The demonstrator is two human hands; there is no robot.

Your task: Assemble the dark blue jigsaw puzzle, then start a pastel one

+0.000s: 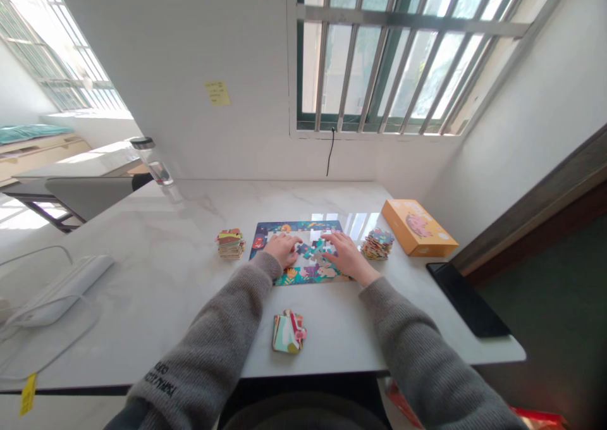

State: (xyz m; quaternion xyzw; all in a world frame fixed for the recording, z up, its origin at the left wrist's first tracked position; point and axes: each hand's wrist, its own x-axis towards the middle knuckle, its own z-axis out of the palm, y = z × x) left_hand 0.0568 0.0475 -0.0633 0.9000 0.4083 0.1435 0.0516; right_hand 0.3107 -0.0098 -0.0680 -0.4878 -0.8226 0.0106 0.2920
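A jigsaw puzzle (313, 275) lies on the white marble-patterned table, its dark blue and colourful border joined around a pale middle. Several teal and blue puzzle pieces (313, 249) sit in that middle, between my hands. My left hand (283, 249) rests over the puzzle's left part, fingers stretched toward the pieces. Over the right part is my right hand (347, 255), its thumb and fingers apart and touching or just above the pieces. Whether a small piece is under either hand's fingertips is hidden.
Stacks of puzzle pieces stand left (230, 244) and right (377, 244) of the puzzle, with a smaller stack (289, 332) near the front edge. An orange box (419, 227) and a black phone-like slab (468, 298) lie right. A bottle (154, 162) and white power strip (69, 289) are left.
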